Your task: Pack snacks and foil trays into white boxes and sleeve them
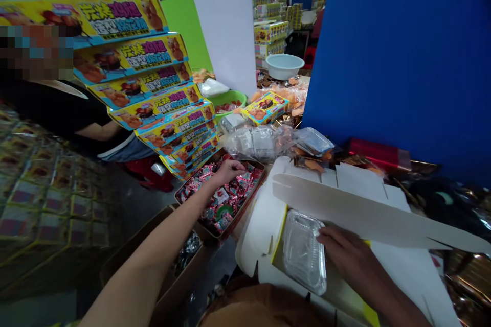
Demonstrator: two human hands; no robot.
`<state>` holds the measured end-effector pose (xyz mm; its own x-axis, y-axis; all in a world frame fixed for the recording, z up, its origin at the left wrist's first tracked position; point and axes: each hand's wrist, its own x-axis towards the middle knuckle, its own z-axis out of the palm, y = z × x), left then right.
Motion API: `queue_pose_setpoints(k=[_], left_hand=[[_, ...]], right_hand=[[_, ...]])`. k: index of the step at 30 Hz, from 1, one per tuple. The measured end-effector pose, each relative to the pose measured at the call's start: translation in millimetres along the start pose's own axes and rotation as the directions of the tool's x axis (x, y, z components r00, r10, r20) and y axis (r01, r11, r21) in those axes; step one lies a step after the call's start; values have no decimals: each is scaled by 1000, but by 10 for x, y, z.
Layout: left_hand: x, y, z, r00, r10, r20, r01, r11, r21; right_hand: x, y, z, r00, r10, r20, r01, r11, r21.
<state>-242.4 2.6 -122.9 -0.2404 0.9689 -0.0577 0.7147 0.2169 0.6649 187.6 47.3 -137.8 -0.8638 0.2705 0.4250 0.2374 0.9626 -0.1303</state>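
My left hand [229, 169] reaches out into a brown tray of small red and white wrapped sweets [222, 199], fingers curled down onto the packets; whether it grips one is hidden. My right hand [347, 254] rests flat with fingers closed together on a clear plastic insert tray [303, 250]. That insert sits inside an opened cardboard box [280, 225] with white flaps [345, 209] spread out on the table in front of me.
A leaning stack of yellow printed boxes [153, 97] rises at left, with a person in a black top [65, 112] behind it. A blue board [402, 51] stands at right, a white board [226, 25] at centre. Clear plastic trays [264, 140], a green basin [230, 99] and a white bowl [284, 65] lie beyond.
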Motion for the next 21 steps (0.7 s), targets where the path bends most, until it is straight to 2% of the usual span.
queue_pose_setpoints(k=[3, 5, 8, 10, 13, 16, 19, 21], left_hand=[[-77, 35, -43, 995, 13, -98, -11, 1000, 22], [-138, 69, -104, 979, -3, -203, 11, 999, 36], [-250, 95, -257, 932, -75, -355, 97, 994, 45], [-377, 92, -347, 911, -125, -392, 159, 986, 54], [-665, 66, -365, 930, -173, -323, 216, 971, 100], [-947, 16, -258, 950, -224, -217, 264, 949, 174], [-1075, -45, -158, 949, -263, -172, 297, 932, 210], [-1076, -68, -140, 957, -249, -148, 274, 942, 192]], right_hand=[[-6, -25, 10, 1000, 12, -10, -12, 1000, -6], [-23, -50, 22, 998, 55, -17, -55, 998, 19], [-67, -70, 50, 994, 110, -22, -109, 992, 58], [-95, -66, 66, 993, 114, -21, -112, 991, 72], [-105, -51, 66, 995, 105, -5, -104, 991, 83], [-66, -54, 39, 995, 95, -12, -94, 993, 73], [-3, -82, -11, 995, 93, -29, -91, 994, 62], [31, -108, -54, 994, 105, -33, -103, 993, 60]])
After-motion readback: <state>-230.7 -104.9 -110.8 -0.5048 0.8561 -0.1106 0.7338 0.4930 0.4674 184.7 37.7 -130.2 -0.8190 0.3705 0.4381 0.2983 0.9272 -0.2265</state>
